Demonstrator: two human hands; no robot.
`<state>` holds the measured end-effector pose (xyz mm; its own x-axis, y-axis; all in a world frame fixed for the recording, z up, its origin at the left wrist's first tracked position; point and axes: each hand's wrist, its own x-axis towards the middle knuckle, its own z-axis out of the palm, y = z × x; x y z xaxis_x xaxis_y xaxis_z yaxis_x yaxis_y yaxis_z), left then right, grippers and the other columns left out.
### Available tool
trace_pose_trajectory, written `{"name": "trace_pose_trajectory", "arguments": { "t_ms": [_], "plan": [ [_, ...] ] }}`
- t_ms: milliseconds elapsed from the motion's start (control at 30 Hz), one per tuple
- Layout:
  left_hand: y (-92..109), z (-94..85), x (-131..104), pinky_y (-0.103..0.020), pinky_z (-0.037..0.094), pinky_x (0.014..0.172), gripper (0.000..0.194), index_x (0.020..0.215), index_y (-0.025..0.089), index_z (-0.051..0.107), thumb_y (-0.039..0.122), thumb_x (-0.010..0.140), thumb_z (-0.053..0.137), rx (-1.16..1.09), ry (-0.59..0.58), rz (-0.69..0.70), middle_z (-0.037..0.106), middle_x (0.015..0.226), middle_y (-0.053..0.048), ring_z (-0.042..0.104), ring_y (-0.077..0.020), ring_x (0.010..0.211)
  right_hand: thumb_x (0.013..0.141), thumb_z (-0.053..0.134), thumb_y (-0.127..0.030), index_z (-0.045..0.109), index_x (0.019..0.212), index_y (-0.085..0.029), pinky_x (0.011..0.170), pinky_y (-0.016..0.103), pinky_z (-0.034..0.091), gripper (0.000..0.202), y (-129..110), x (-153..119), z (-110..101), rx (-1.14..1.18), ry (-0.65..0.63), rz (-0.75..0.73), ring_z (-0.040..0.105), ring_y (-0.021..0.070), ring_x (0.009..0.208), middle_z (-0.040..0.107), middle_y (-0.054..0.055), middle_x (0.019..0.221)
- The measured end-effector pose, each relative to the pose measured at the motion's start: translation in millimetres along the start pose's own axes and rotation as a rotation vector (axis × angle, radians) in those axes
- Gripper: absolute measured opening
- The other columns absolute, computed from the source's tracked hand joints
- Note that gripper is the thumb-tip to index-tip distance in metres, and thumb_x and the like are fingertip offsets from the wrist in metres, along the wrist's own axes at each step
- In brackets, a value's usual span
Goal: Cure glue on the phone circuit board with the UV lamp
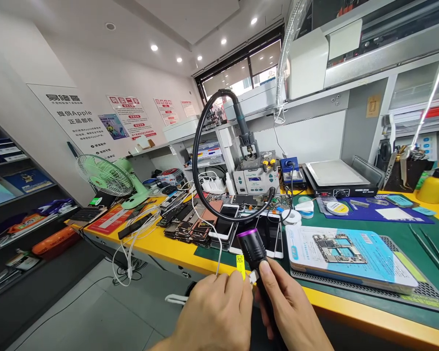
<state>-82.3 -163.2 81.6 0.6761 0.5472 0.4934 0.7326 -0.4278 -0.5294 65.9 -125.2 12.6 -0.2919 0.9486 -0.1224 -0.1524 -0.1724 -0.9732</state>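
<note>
My right hand [290,304] is wrapped round a black flashlight [253,248] with a purple ring at its head, which points up and away to the left. Closed just beside it, my left hand [217,309] grips a white charging cable [219,251]. The cable's white plug [254,277] shows against the flashlight's side, but I cannot tell whether it is inserted. A yellow tag [240,265] with a square code stands up by my left fingers. Both hands are in front of the bench edge. My left fingertips are hidden behind the hand.
Stacked phones [190,226] and white phones lie on the yellow bench beyond my hands. A hot-air station [256,180] with a looping black hose stands behind them. A circuit-board package [347,256] and tweezers [433,253] lie right; a green fan [109,175] stands left.
</note>
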Motion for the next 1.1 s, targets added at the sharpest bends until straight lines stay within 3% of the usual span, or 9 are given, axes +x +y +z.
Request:
{"name": "trace_pose_trajectory", "arguments": {
  "t_ms": [300,433,500,667,767,867,933,967,1100],
  "plan": [
    [1.8,7.4,-2.7,-0.034,0.039,0.046,0.021,0.095,0.017,0.059,0.004,0.095,0.042,-0.042,-0.017,-0.004,0.058,0.067,0.0,0.054,-0.0197,0.05,0.087,0.058,-0.09,0.064,0.112,-0.023,0.043,0.024,0.044,0.071,1.4,-0.4,-2.5,0.019,0.01,0.024,0.05,0.0155,0.05,0.054,-0.006,0.061],
    [-0.5,8.2,-3.7,-0.035,0.041,0.048,0.02,0.095,0.018,0.059,0.005,0.094,0.043,-0.073,-0.062,-0.046,0.06,0.071,-0.002,0.057,-0.0212,0.054,0.093,0.047,-0.09,0.07,0.108,-0.02,0.049,0.027,0.047,0.075,-1.9,-3.6,-8.4,0.117,-0.023,0.076,0.054,0.0171,0.053,0.06,-0.002,0.064],
    [-2.7,8.5,-5.9,-0.036,0.042,0.049,0.019,0.1,0.017,0.061,0.007,0.096,0.045,-0.1,-0.071,-0.082,0.062,0.074,-0.002,0.059,-0.0213,0.057,0.096,0.046,-0.086,0.072,0.119,-0.018,0.053,0.03,0.049,0.076,-2.5,-4.6,-13.5,0.183,-0.047,0.07,0.056,0.0185,0.056,0.063,-0.001,0.066],
    [-11.1,9.4,-16.0,-0.032,0.047,0.052,0.018,0.107,0.021,0.064,0.011,0.102,0.051,-0.227,-0.042,-0.187,0.064,0.076,0.0,0.062,-0.0186,0.06,0.088,0.074,-0.068,0.063,0.151,-0.018,0.058,0.032,0.051,0.08,2.4,-8.2,-23.3,0.277,-0.077,0.009,0.06,0.0195,0.059,0.069,0.0,0.069],
    [-17.0,6.4,-24.6,-0.029,0.054,0.056,0.017,0.106,0.024,0.066,0.016,0.102,0.051,-0.319,-0.08,-0.281,0.067,0.079,0.001,0.068,-0.0175,0.067,0.081,0.085,-0.065,0.063,0.153,-0.026,0.062,0.031,0.056,0.084,7.3,-12.5,-22.0,0.276,-0.063,-0.024,0.066,0.0199,0.069,0.077,0.004,0.091],
    [-23.3,-1.5,-34.9,-0.032,0.067,0.081,0.031,0.13,0.026,0.063,0.027,0.099,0.06,-0.383,-0.142,-0.426,0.074,0.112,-0.005,0.077,-0.0203,0.102,0.083,0.084,-0.06,0.068,0.147,-0.029,0.079,0.031,0.061,0.073,12.1,-14.8,-16.7,0.201,-0.039,-0.13,0.075,0.0269,0.102,0.079,0.008,0.12],
    [-26.8,-7.5,-40.6,-0.036,0.066,0.099,0.048,0.146,0.029,0.053,0.036,0.1,0.064,-0.563,-0.185,-0.607,0.07,0.136,-0.007,0.073,-0.0223,0.124,0.087,0.08,-0.054,0.068,0.146,-0.028,0.087,0.032,0.061,0.066,15.5,-14.3,-12.6,0.065,-0.007,-0.232,0.074,0.0297,0.116,0.079,0.009,0.123],
    [-28.0,-9.9,-42.2,-0.037,0.064,0.104,0.051,0.15,0.031,0.051,0.04,0.101,0.063,-0.719,-0.203,-0.711,0.069,0.142,-0.008,0.071,-0.0229,0.129,0.087,0.079,-0.05,0.067,0.147,-0.027,0.088,0.033,0.061,0.066,17.1,-13.8,-10.7,-0.005,0.008,-0.272,0.075,0.0295,0.113,0.08,0.009,0.119],
    [-27.8,-13.8,-37.8,-0.04,0.061,0.109,0.052,0.144,0.025,0.058,0.052,0.101,0.067,-1.404,-0.141,-0.993,0.072,0.139,-0.01,0.071,-0.0256,0.128,0.086,0.078,-0.042,0.063,0.149,-0.026,0.082,0.034,0.061,0.067,22.1,-13.3,-3.5,-0.13,0.023,-0.332,0.077,0.0246,0.088,0.08,0.007,0.109]
  ]
}}
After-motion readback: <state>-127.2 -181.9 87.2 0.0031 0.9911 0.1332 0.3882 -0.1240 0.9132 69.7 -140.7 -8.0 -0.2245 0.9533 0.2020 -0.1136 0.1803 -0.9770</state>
